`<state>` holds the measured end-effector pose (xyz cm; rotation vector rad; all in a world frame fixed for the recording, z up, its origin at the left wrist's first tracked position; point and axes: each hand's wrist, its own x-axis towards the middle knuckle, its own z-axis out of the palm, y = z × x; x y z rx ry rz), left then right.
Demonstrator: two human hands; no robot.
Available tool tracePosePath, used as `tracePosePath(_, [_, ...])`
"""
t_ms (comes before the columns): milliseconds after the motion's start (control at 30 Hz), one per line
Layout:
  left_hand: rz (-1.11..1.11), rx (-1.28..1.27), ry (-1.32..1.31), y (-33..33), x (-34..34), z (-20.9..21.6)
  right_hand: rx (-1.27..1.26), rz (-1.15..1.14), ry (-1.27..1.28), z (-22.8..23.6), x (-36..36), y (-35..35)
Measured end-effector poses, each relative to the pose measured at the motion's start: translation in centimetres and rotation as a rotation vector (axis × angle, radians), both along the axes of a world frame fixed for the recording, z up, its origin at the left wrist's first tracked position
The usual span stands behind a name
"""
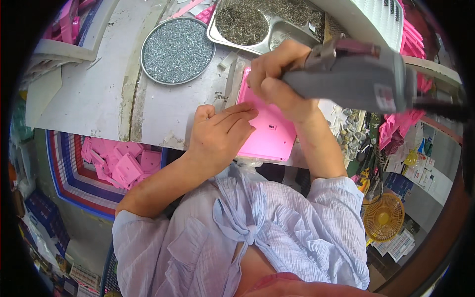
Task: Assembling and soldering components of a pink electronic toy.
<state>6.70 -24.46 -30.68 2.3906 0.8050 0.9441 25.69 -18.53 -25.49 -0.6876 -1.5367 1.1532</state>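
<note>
My right hand [287, 84] is wrapped round a grey electric screwdriver [346, 81] that lies slanted across the view. Its front end is hidden behind my fingers, above a flat pink plastic panel [269, 136]. The panel rests on the bench near its front edge and has small holes and a small rectangular slot. My left hand [220, 131] lies over the panel's left side, fingers stretched toward its middle, a little below my right hand. Whether a small part sits under the left fingertips I cannot tell.
A round tray of small silvery screws [178, 49] stands at the back left. Behind the panel is a metal tray [264, 47] with darker small hardware. Pink parts fill a basket [106, 203] below left. Loose metal pieces [351, 131] and a yellow fan [383, 218] are at right.
</note>
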Motion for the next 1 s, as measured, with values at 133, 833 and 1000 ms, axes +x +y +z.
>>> tracePosePath(133, [0.01, -0.039, -0.039, -0.1, 0.1, -0.2, -0.011, -0.014, -0.092, -0.2, 0.2, -0.4])
tracePosePath(833, [0.002, -0.023, -0.277, -1.2, -1.9, 0.2, -0.096, 0.105, 0.459, 5.0, -1.8, -8.2])
tracePosePath(1000, [-0.038, -0.083, -0.212, -1.2, -3.2, 0.9, -0.13, 0.06, 0.431, 4.5, -2.8, -8.5])
